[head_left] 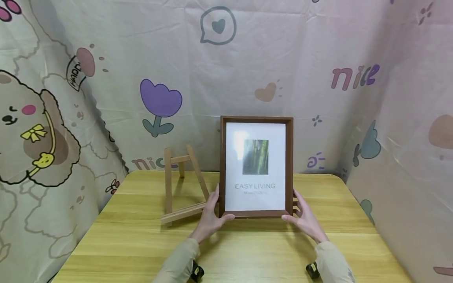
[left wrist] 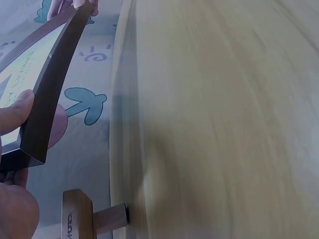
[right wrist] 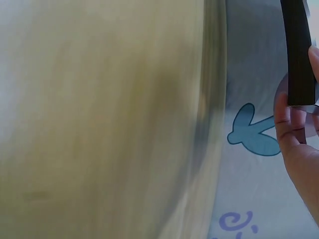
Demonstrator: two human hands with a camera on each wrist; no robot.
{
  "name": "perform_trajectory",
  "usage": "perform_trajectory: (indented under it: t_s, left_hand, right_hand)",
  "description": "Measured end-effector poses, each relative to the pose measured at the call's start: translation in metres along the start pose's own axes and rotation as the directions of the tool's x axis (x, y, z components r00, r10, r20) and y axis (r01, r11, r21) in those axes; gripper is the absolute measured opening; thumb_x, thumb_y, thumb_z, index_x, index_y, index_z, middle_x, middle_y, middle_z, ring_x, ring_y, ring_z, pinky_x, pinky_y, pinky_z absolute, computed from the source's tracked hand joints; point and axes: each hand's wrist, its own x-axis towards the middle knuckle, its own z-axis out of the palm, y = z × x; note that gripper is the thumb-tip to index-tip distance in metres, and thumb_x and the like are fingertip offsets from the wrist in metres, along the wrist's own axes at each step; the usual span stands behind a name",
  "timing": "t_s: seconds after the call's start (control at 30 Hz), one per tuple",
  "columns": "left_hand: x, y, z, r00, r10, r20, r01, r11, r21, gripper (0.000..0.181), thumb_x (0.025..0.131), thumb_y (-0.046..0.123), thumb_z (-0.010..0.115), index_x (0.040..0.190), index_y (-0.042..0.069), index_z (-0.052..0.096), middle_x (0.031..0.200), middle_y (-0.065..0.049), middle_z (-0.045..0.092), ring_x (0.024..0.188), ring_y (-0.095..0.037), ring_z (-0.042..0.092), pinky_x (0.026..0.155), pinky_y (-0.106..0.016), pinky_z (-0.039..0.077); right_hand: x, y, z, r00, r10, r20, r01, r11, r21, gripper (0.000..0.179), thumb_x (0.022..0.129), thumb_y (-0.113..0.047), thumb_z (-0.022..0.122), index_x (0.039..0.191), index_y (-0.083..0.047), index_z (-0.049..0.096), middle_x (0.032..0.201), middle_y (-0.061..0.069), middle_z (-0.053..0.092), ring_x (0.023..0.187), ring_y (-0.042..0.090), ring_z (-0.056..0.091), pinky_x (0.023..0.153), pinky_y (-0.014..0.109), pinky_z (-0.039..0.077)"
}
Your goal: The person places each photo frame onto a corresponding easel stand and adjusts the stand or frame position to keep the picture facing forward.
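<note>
A brown picture frame (head_left: 289, 165) with a white "EASY LIVING" insert is held upright between both hands above the wooden table. My left hand (head_left: 209, 220) grips its lower left corner, thumb on the front of the bottom edge and fingers round the side. At the lower right corner my right hand (head_left: 306, 220) grips it the same way. In the left wrist view the frame's dark underside (left wrist: 57, 79) is raised off the tabletop; the right wrist view shows fingers (right wrist: 283, 119) behind the frame's corner. Left of the frame stands a small wooden easel (head_left: 168, 184), close to my left hand.
The light wooden table (head_left: 141, 251) reaches back to a patterned cloth (head_left: 198, 70) hung behind and on both sides. The easel's ledge (head_left: 184, 213) juts toward the front. Dark wrist devices (head_left: 197, 271) sit by both sleeves.
</note>
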Motion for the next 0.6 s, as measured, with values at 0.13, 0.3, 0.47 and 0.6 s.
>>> perform_trajectory:
  t_s: [0.13,0.3,0.47,0.6]
  left_hand:
    - [-0.002,-0.001,-0.006,1.000,0.022,-0.021,-0.022,1.000,0.011,0.112,0.079,0.023,0.086,0.163,0.010,0.012,0.151,-0.023,0.043,0.141,-0.044,0.043,0.115,-0.064,0.037]
    - [-0.003,-0.003,-0.012,0.998,0.054,-0.044,-0.052,0.998,0.040,0.113,0.078,0.021,0.087,0.162,0.007,0.013,0.151,-0.023,0.044,0.141,-0.045,0.042,0.114,-0.064,0.038]
    - [-0.004,-0.003,-0.020,0.996,0.075,-0.054,-0.072,0.996,0.044,0.112,0.077,0.017,0.087,0.162,0.006,0.014,0.153,-0.025,0.042,0.142,-0.047,0.039,0.113,-0.067,0.037]
    - [-0.006,-0.005,-0.026,0.994,0.085,-0.073,-0.082,0.995,0.050,0.113,0.077,0.015,0.088,0.161,0.004,0.014,0.153,-0.026,0.042,0.143,-0.049,0.038,0.114,-0.068,0.035]
  right_hand:
    - [0.006,-0.002,0.003,0.999,-0.024,0.024,0.024,0.999,0.032,0.104,0.083,-0.007,0.081,0.162,-0.009,0.014,0.153,0.024,0.039,0.112,0.005,0.056,0.096,0.012,0.049]
    - [0.011,-0.006,0.007,0.999,-0.017,0.044,0.015,0.999,0.051,0.105,0.083,-0.006,0.081,0.163,-0.009,0.012,0.154,0.025,0.038,0.114,0.005,0.056,0.098,0.010,0.046]
    - [0.016,-0.009,0.012,0.998,-0.044,0.050,0.040,0.997,0.071,0.105,0.082,-0.005,0.081,0.162,-0.009,0.014,0.151,0.024,0.041,0.117,0.016,0.057,0.098,0.011,0.048]
    - [0.020,-0.011,0.017,0.997,-0.051,0.053,0.047,0.996,0.072,0.106,0.081,-0.008,0.082,0.162,-0.009,0.014,0.150,0.024,0.042,0.121,0.027,0.057,0.100,0.013,0.048]
